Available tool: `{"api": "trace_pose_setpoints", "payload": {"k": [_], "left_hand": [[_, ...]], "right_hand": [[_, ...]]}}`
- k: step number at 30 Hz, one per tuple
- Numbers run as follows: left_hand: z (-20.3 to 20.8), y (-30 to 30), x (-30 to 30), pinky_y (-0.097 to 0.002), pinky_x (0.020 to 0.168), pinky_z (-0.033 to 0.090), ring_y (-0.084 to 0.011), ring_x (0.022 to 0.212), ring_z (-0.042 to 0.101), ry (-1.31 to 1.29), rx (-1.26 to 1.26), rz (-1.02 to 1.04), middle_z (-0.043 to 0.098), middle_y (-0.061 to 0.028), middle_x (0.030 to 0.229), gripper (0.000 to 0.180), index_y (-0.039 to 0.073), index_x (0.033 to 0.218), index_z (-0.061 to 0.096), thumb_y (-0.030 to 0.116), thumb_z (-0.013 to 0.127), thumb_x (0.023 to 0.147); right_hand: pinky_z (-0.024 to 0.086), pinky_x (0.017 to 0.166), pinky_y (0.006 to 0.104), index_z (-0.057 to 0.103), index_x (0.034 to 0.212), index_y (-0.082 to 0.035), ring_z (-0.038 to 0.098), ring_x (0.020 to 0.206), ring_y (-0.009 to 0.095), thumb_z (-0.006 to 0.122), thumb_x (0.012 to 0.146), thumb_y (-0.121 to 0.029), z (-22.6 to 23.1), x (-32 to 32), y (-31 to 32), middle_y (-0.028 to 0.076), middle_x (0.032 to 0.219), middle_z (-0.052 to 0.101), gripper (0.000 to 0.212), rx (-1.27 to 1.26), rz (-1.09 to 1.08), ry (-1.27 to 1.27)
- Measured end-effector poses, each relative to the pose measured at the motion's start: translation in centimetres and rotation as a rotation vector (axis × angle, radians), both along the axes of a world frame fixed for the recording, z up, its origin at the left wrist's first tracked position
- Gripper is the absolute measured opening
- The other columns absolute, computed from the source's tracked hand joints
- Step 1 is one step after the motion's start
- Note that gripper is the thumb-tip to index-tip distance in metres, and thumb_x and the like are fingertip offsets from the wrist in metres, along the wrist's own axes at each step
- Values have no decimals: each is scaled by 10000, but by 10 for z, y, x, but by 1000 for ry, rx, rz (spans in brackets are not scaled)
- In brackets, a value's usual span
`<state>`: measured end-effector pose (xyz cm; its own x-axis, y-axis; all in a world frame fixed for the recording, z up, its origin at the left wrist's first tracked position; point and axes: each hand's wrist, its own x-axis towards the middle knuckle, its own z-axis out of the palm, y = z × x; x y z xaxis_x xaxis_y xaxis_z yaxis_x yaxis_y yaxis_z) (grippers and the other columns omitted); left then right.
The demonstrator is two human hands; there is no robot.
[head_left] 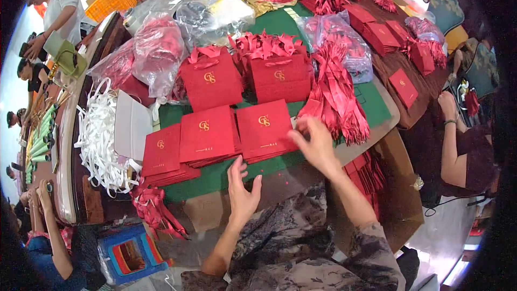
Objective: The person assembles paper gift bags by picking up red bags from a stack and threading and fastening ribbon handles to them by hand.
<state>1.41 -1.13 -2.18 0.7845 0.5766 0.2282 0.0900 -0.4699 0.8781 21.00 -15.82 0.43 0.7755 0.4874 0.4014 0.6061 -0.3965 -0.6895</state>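
Observation:
My right hand (318,145) is at the right edge of a stack of flat red paper gift bags (265,129), fingers apart and thumb over its corner. I cannot tell whether it touches the stack. My left hand (242,194) hovers in front of the middle stack of red bags (207,133), open, fingers spread and nothing in it. A third stack of red bags (161,153) lies farther left. Behind the stacks stand upright red bags (211,83) and more red bags (280,81) with ribbon bows on top. A long bundle of red ribbons (339,97) lies beyond my right hand.
Tangled white ribbon (105,145) and a white box (131,124) stand left on the green mat (194,187). Plastic bags of red ribbon (159,48) lie behind. A cardboard box (404,167) with red bags sits below right. Other people work around the table.

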Motion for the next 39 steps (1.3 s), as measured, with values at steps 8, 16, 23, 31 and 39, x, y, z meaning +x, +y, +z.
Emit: {"api": "trace_pose_setpoints", "payload": {"k": [8,16,23,31,39], "left_hand": [[6,-5,-8,-396,976,494,-299,1203,571,104,7,-31,516,-183,1357,649,4,1469,420,59,700,886],[19,-21,-48,-384,954,490,-285,1142,578,105,25,-4,549,-161,1253,557,16,1361,539,54,729,840],[8,-19,-56,-479,1037,396,-377,1284,482,120,427,-206,539,-153,1375,522,97,1300,628,121,781,801],[-7,-26,-67,-484,1053,360,-377,1332,465,200,496,-232,523,-150,1431,528,125,1321,632,157,772,813],[7,-31,-77,-465,997,391,-343,1203,537,165,475,-198,590,-116,1297,469,121,1241,669,128,785,786]], "right_hand": [[482,893,433,616,1287,-91,567,1071,352,792,795,-153,-31,-51,-15,129,1180,589,527,-158,20,-207],[483,837,427,712,1210,-168,588,989,310,819,748,-153,-39,-100,-60,93,1128,615,474,-123,18,-273],[474,834,419,704,1190,-180,605,1034,289,777,802,-169,-28,-97,-82,66,1117,623,395,-169,204,-303],[492,760,414,724,1057,-132,589,916,294,754,775,-33,-25,-15,-48,81,968,605,300,-167,-187,-440],[493,787,403,712,977,-83,584,917,296,767,769,-24,-26,-5,-47,81,981,619,223,-109,-161,-429]]}}
